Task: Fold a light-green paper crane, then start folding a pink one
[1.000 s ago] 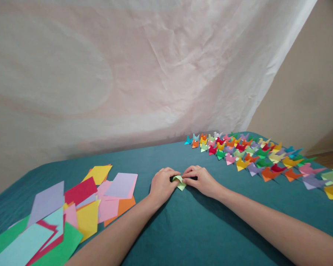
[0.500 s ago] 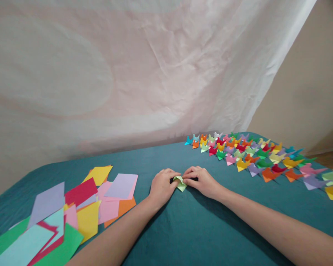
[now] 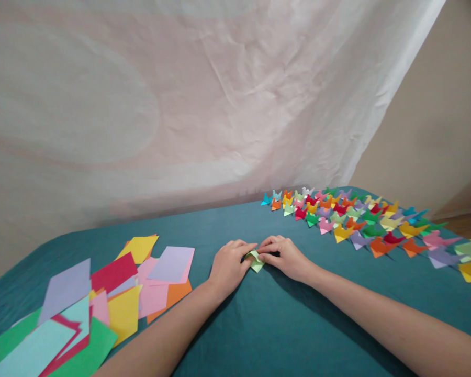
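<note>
A small piece of folded light green paper (image 3: 256, 263) lies at the middle of the table, between my two hands. My left hand (image 3: 230, 264) is closed on its left side, thumb and fingers pressing the paper. From the right, my right hand (image 3: 282, 255) pinches the same paper between thumb and fingertips. The fingertips of both hands nearly meet above it and hide its upper part. Only its lower point and some creases show.
Loose sheets of coloured paper, among them a red sheet (image 3: 114, 272) and a lilac sheet (image 3: 171, 263), overlap at left. Rows of folded paper birds (image 3: 343, 232) stand at right. A teal cloth (image 3: 235, 335) covers the table; a pale curtain (image 3: 204, 104) hangs behind.
The fingers of my left hand have shifted slightly to the right, closer to my right fingertips. Less of the green paper's upper part shows now.
</note>
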`<state>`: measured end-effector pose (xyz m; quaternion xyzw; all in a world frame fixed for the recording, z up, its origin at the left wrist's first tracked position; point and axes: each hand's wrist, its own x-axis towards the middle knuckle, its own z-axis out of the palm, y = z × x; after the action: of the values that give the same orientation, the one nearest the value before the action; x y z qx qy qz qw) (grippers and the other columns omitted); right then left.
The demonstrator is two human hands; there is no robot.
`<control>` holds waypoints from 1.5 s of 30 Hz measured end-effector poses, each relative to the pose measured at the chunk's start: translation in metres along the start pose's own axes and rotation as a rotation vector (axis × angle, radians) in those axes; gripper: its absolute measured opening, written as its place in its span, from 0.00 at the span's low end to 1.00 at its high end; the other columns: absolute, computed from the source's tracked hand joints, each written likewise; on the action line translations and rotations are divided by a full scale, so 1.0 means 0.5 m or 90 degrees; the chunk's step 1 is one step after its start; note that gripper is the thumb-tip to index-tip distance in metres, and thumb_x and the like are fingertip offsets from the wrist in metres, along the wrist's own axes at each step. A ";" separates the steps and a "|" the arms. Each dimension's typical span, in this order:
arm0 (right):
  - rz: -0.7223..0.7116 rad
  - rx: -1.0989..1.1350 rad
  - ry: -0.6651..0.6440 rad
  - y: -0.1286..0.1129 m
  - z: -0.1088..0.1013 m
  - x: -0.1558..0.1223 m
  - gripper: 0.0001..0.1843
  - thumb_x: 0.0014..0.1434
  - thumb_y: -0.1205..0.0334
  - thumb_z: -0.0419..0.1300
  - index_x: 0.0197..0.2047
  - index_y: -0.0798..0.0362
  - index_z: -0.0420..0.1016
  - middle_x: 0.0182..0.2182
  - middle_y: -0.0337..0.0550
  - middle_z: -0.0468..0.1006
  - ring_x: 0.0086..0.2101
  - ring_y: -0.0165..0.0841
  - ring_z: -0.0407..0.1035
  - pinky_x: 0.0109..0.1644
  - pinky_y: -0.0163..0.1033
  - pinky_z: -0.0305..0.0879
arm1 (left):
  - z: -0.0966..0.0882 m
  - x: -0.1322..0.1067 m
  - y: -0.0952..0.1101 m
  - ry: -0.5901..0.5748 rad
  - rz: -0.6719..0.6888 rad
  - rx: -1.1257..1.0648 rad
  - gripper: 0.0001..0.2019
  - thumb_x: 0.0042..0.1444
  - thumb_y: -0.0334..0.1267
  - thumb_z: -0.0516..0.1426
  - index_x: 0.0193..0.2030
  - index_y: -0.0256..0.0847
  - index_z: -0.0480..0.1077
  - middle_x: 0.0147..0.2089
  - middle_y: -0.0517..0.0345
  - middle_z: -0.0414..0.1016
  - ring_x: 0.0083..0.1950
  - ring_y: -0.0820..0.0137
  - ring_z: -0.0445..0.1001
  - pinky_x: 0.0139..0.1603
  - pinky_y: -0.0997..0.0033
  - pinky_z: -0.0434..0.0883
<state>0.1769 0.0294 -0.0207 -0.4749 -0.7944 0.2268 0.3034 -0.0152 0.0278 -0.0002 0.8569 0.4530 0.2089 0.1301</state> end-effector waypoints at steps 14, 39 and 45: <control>-0.003 0.004 0.000 -0.002 -0.003 -0.002 0.07 0.57 0.58 0.60 0.38 0.42 0.80 0.38 0.38 0.78 0.40 0.36 0.67 0.46 0.41 0.57 | -0.001 -0.003 0.004 -0.005 0.026 0.041 0.13 0.59 0.33 0.52 0.48 0.48 0.72 0.46 0.60 0.75 0.47 0.67 0.70 0.49 0.71 0.65; 0.006 -0.018 0.021 -0.010 -0.002 -0.003 0.07 0.57 0.59 0.61 0.38 0.42 0.80 0.37 0.36 0.78 0.39 0.34 0.67 0.46 0.40 0.55 | 0.000 -0.007 0.011 0.045 -0.002 -0.017 0.15 0.63 0.37 0.47 0.48 0.46 0.73 0.45 0.60 0.77 0.45 0.67 0.73 0.48 0.69 0.67; 0.001 -0.020 0.028 -0.006 0.002 -0.003 0.08 0.57 0.59 0.61 0.39 0.42 0.80 0.37 0.37 0.78 0.39 0.35 0.67 0.45 0.41 0.55 | -0.008 -0.013 0.020 0.042 0.006 0.009 0.15 0.58 0.40 0.53 0.50 0.45 0.71 0.46 0.57 0.76 0.46 0.64 0.72 0.48 0.67 0.67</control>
<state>0.1747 0.0264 -0.0200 -0.4851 -0.7907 0.2042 0.3128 -0.0133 0.0169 0.0058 0.8525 0.4546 0.2343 0.1082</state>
